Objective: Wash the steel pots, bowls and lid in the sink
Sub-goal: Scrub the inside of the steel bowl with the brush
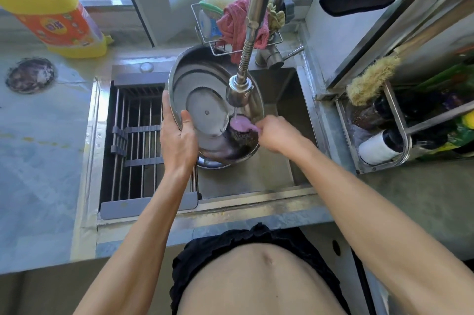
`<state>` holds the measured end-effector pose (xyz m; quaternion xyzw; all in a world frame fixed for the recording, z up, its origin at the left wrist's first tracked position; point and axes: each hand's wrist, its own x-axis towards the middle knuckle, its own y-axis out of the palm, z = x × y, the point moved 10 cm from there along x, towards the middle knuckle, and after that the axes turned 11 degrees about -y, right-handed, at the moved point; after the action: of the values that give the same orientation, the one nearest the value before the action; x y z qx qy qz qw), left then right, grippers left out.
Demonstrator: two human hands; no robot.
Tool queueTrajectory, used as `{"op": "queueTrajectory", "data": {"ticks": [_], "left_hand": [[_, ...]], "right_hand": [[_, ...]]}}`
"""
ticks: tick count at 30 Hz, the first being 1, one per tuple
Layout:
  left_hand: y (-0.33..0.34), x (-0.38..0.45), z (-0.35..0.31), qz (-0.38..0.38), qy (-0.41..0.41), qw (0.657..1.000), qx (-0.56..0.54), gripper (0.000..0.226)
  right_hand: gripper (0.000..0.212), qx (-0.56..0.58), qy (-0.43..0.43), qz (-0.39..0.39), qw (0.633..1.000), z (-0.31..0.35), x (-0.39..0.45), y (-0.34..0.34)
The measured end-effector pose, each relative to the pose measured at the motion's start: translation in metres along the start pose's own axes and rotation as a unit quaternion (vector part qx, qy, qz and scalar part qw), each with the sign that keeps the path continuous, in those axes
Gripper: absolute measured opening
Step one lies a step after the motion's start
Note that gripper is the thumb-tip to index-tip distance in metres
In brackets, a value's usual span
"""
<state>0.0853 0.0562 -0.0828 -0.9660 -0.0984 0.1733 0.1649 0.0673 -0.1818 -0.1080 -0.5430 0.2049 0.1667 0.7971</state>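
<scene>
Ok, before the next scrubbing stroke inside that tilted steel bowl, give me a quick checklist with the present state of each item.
1. Left hand grips the steel bowl at its rim: ok.
2. Bowl is tilted toward the person, over the sink: ok.
3. Right hand pinches the pink cloth against the bowl's inside: ok.
4. Faucet head sits over the bowl, a thin stream falling beside the cloth: ok.
5. Dark residue at the low side is gone: not ok.
6. What lies beneath the bowl: cannot tell.
</scene>
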Motion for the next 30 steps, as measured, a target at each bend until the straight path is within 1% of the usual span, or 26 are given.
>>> {"op": "queueTrajectory", "data": {"ticks": [2, 3, 4, 6, 8, 10, 11, 13, 14, 15, 16, 17, 19, 21, 23, 25, 28, 30], "left_hand": [[0.005, 0.003, 0.001, -0.001, 0.0, 1.0, 0.011, 0.057], [0.009, 0.003, 0.003, 0.002, -0.004, 1.0, 0.016, 0.058], [0.012, 0.003, 0.004, 0.003, -0.004, 1.0, 0.02, 0.058], [0.018, 0.001, 0.004, 0.008, 0.001, 1.0, 0.025, 0.059], [0.023, -0.001, 0.007, 0.021, -0.008, 0.999, 0.026, 0.06], [0.027, -0.008, 0.006, 0.038, -0.008, 0.999, 0.023, 0.059], [0.028, -0.013, 0.002, 0.044, 0.003, 0.999, 0.023, 0.059], [0.028, -0.023, -0.007, 0.056, 0.022, 0.998, 0.015, 0.058], [0.025, -0.026, -0.011, 0.059, 0.024, 0.998, 0.006, 0.057], [0.024, -0.028, -0.012, 0.06, 0.023, 0.998, 0.0, 0.057], [0.021, -0.028, -0.012, 0.058, 0.021, 0.998, -0.003, 0.057], [0.018, -0.028, -0.012, 0.056, 0.021, 0.998, -0.004, 0.057], [0.013, -0.026, -0.01, 0.048, 0.024, 0.999, -0.003, 0.057], [0.01, -0.021, -0.004, 0.032, 0.018, 0.999, -0.001, 0.057], [0.007, -0.014, 0.001, 0.013, 0.017, 1.0, 0.008, 0.058], [0.008, -0.011, 0.001, 0.004, 0.023, 1.0, 0.016, 0.058], [0.007, -0.009, 0.005, -0.004, 0.011, 1.0, 0.014, 0.058], [0.002, -0.011, 0.003, -0.012, 0.01, 1.0, -0.007, 0.058]], "right_hand": [[0.029, 0.018, -0.025, 0.069, 0.997, 0.014, -0.01, 0.011], [0.028, 0.042, -0.043, 0.083, 0.995, 0.023, -0.016, 0.013], [0.028, 0.07, -0.066, 0.086, 0.992, 0.033, -0.02, 0.013], [0.031, 0.124, -0.123, 0.065, 0.983, 0.054, -0.026, 0.008], [0.035, 0.19, -0.17, 0.015, 0.967, 0.073, -0.024, -0.002], [0.036, 0.253, -0.184, -0.067, 0.947, 0.08, -0.016, -0.011], [0.033, 0.261, -0.168, -0.12, 0.943, 0.075, -0.009, -0.016], [0.025, 0.229, -0.102, -0.215, 0.944, 0.054, 0.0, -0.025], [0.023, 0.213, -0.074, -0.242, 0.944, 0.045, 0.003, -0.028], [0.021, 0.188, -0.055, -0.251, 0.948, 0.037, 0.004, -0.031], [0.023, 0.148, -0.044, -0.246, 0.957, 0.032, 0.004, -0.034], [0.029, 0.1, -0.035, -0.23, 0.967, 0.027, 0.004, -0.035], [0.038, 0.02, -0.006, -0.181, 0.983, 0.013, 0.001, -0.034], [0.035, -0.017, 0.034, -0.114, 0.993, -0.002, -0.002, -0.024], [0.033, -0.009, 0.048, -0.035, 0.998, -0.008, -0.007, -0.004], [0.032, 0.009, 0.019, 0.033, 0.999, 0.0, -0.013, 0.014], [0.027, 0.039, -0.022, 0.064, 0.997, 0.013, -0.022, 0.019], [0.027, 0.014, -0.032, 0.069, 0.997, 0.016, -0.024, 0.012]]}}
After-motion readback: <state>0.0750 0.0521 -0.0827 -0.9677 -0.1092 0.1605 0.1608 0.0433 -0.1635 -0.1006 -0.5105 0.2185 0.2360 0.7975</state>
